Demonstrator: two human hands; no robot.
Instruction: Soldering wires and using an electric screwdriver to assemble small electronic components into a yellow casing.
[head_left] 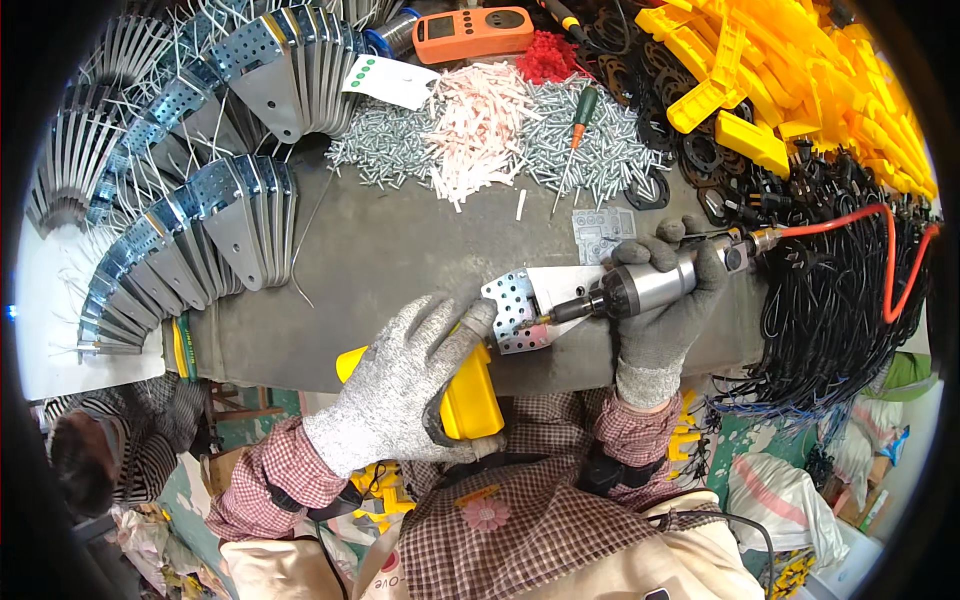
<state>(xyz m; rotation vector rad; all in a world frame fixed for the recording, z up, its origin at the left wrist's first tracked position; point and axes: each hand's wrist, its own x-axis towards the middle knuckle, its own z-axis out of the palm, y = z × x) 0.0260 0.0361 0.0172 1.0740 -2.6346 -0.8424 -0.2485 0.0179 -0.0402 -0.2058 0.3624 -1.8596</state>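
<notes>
While the right hand (665, 300) wraps all its fingers tight around the pneumatic driver (640, 285), its bit meets the perforated bracket (515, 312) near the table's (400, 250) near edge, at the centre of the head view. The left hand (420, 385) lies over the yellow part (470, 395), fingers pressed together and curled, thumb tip on the bracket's left edge, pinning both down. To do this step well, I judge the driver should stay square to the plate and in line with the hole, the left hand should press firmly so the bracket cannot spin, and the red hose (880, 250) should trail free to the right. Counted: one driver, one bracket under work, one yellow part held, one orange meter (475, 32) at the far edge, one green-handled screwdriver (578, 125) on the screw heap (590, 140). Stacked brackets (220, 230) fan out at far left in roughly four rows, too many to count; likewise the yellow parts (800, 80) heaped at far right, the pink strips (480, 120) and the black cords (830, 320).
</notes>
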